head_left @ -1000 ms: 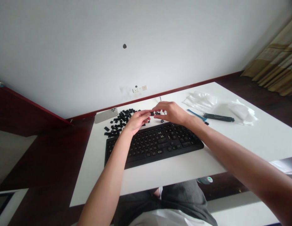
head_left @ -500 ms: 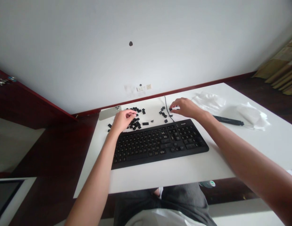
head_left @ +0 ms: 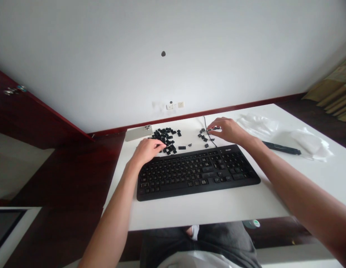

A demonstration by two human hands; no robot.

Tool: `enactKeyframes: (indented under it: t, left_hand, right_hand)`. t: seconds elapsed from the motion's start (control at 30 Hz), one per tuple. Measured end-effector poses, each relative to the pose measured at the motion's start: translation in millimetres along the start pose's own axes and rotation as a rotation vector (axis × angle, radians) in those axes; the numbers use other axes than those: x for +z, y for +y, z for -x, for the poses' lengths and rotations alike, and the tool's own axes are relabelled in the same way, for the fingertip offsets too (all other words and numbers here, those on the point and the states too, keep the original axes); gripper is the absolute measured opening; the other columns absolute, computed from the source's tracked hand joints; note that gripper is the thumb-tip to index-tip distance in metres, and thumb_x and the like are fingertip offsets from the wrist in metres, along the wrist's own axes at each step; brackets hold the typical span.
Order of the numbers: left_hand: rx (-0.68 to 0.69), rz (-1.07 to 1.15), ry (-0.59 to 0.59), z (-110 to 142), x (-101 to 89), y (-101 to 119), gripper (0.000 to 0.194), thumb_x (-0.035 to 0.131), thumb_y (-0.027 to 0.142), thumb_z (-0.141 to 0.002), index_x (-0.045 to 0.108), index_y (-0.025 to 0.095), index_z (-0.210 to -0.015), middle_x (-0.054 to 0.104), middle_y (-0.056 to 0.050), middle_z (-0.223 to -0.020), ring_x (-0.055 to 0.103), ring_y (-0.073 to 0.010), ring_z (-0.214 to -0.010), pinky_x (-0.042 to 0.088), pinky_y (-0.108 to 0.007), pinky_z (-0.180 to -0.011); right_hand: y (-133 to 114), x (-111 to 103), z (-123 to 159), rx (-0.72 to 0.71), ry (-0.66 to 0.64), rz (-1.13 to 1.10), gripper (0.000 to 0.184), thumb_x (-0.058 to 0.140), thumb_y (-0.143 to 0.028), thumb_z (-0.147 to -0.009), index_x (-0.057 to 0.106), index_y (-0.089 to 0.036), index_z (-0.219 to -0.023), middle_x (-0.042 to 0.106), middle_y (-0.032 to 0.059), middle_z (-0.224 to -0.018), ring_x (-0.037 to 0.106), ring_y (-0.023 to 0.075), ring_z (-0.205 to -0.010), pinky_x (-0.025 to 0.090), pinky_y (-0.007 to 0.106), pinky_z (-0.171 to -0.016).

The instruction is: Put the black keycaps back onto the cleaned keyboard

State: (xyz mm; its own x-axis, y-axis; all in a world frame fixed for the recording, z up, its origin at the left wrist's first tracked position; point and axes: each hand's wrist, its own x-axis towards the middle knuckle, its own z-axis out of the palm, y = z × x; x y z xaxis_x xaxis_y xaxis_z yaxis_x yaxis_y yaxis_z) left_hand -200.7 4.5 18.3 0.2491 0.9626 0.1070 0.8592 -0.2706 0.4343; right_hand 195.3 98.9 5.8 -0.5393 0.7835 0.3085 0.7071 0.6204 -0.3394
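On the white table lies a black keyboard (head_left: 195,173), its rows filled with keys. Behind its left half is a pile of loose black keycaps (head_left: 167,136). My left hand (head_left: 148,150) is at the near left side of this pile, thumb and fingers pressed together; whatever they pinch is hidden. A smaller scatter of keycaps (head_left: 203,137) lies farther right, around the keyboard cable (head_left: 205,124). Over that scatter, my right hand (head_left: 227,129) has thumb and index finger curled together at a small black keycap (head_left: 209,130). More black pieces show through the gap behind these fingers.
A phone (head_left: 137,133) lies at the table's back left corner. Crumpled clear plastic (head_left: 256,124), a long black bar-shaped piece (head_left: 283,148) and a white plastic bag (head_left: 312,143) are on the right. The wall (head_left: 119,74) rises behind the table.
The view has swung, so everything sits farther right. My left hand has moved from over the pile toward its near side, closer to the keyboard. My right hand stays at the small scatter.
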Motion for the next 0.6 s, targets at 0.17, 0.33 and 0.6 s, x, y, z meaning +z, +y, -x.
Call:
enactKeyframes:
  t: [0.17,0.33,0.6]
  left_hand:
    - [0.053,-0.018,-0.096,1.0,11.2,22.3,0.03,0.066,0.045,-0.102,0.089,0.028,-0.097,0.076,-0.005,-0.07,0.068,-0.0234,-0.067,0.045,-0.034,-0.071]
    - [0.058,0.023,-0.097,3.1,7.7,24.7,0.028,0.069,0.044,-0.101,0.088,0.026,-0.091,0.076,-0.005,-0.07,0.068,-0.0227,-0.065,0.046,-0.035,-0.072]
    - [0.079,0.05,-0.112,0.5,5.8,17.0,0.011,0.077,0.028,-0.095,0.088,0.03,-0.093,0.08,-0.003,-0.082,0.071,-0.023,-0.074,0.047,-0.034,-0.076]
  right_hand:
    - [-45.1,2.0,-21.3,-0.068,-0.113,-0.092,0.022,0.065,-0.036,-0.097,0.083,-0.023,-0.1,0.083,0.0082,-0.104,0.075,0.0271,-0.095,0.055,0.04,-0.086]
    - [-69.3,2.0,-57.1,-0.165,-0.554,-0.15,0.017,0.077,-0.035,-0.089,0.084,-0.027,-0.102,0.084,0.004,-0.103,0.077,0.0247,-0.091,0.058,0.038,-0.079]
    - [-66.4,27.9,-68.8,-0.153,-0.587,-0.198,0.005,0.079,-0.024,-0.085,0.082,-0.026,-0.089,0.083,0.0023,-0.089,0.077,0.0217,-0.081,0.057,0.034,-0.071]
